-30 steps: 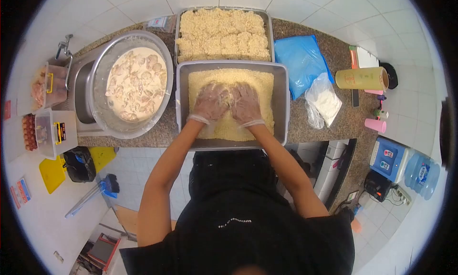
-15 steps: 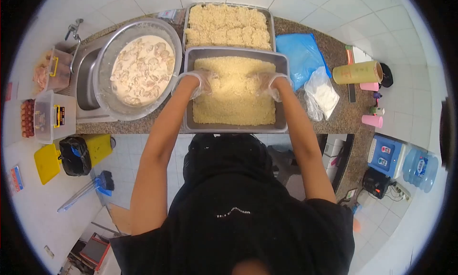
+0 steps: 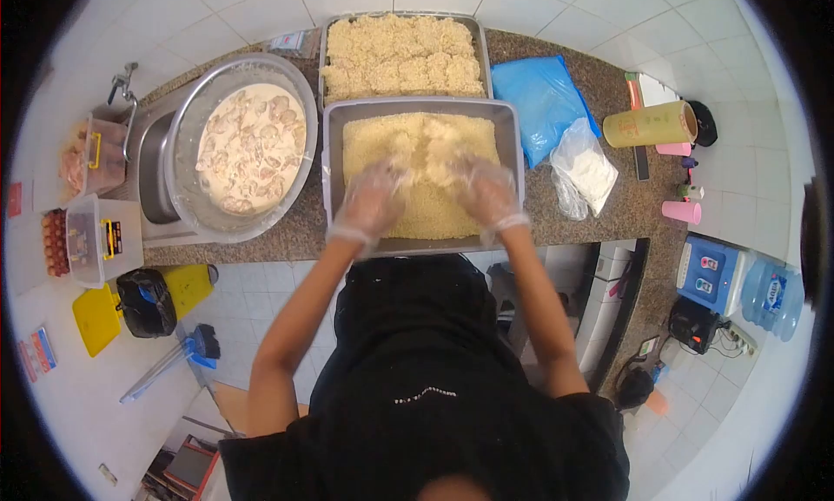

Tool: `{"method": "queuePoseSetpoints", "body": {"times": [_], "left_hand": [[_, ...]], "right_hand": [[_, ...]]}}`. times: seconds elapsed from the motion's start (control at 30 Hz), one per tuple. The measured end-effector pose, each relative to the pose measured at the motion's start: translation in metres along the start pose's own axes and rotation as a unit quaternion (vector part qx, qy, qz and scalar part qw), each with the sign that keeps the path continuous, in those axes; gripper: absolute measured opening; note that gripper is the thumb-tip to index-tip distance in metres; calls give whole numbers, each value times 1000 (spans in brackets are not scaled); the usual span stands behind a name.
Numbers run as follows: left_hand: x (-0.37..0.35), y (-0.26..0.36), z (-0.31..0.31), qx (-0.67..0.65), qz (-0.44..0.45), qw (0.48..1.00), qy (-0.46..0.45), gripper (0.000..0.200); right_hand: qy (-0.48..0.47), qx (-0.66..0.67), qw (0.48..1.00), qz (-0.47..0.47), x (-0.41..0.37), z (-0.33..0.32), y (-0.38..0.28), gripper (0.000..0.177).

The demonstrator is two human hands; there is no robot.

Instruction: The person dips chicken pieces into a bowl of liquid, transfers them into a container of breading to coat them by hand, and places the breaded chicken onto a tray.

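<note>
A grey tub (image 3: 509,154) holds a deep bed of pale breadcrumbs (image 3: 434,221). My left hand (image 3: 373,197), in a clear plastic glove, is over the left half of the crumbs. My right hand (image 3: 488,193), gloved the same way, is over the right half. Crumb-covered lumps (image 3: 441,136) lie by the fingertips of both hands. Motion smears the fingers, so their grip does not show. Behind the tub stands a tray (image 3: 323,58) of crumb-coated pieces (image 3: 404,54). To the left is a large metal bowl (image 3: 300,167) with raw pieces in creamy batter (image 3: 252,149).
Right of the tub lie a blue plastic bag (image 3: 539,102) and a clear bag of white powder (image 3: 591,175). A roll of wrap (image 3: 647,125) and pink cups (image 3: 682,211) are farther right. The sink (image 3: 155,171) and clear plastic boxes (image 3: 113,240) are at the left.
Both hands have come nearer my body and closer together, from the tub's sides to over the crumbs. Lumps now show by the fingers. The view has shifted slightly.
</note>
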State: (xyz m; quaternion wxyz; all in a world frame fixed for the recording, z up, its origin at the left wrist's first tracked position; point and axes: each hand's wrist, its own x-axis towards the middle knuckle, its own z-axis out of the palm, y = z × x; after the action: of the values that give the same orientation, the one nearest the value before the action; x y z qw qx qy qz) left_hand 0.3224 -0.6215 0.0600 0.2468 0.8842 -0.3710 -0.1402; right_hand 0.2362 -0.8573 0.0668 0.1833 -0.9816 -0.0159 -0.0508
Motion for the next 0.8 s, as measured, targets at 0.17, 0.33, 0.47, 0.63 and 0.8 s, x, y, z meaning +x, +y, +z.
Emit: {"method": "queuePoseSetpoints", "body": {"times": [0.17, 0.33, 0.47, 0.63, 0.8], "left_hand": [[-35, -2, 94, -28, -294, 955, -12, 59], [-9, 12, 100, -375, -403, 820, -153, 53], [11, 32, 32, -166, -234, 950, -125, 62], [63, -24, 49, 1, -129, 991, -25, 55], [60, -33, 52, 97, 3, 992, -74, 55]], "right_hand": [[-194, 33, 915, 352, -58, 100, 22, 52], [-140, 366, 791, 469, -45, 120, 14, 65], [-223, 72, 957, 171, 13, 12, -22, 51], [-99, 76, 965, 232, 70, 95, 0, 44], [-130, -49, 981, 132, 65, 68, -27, 46]]}}
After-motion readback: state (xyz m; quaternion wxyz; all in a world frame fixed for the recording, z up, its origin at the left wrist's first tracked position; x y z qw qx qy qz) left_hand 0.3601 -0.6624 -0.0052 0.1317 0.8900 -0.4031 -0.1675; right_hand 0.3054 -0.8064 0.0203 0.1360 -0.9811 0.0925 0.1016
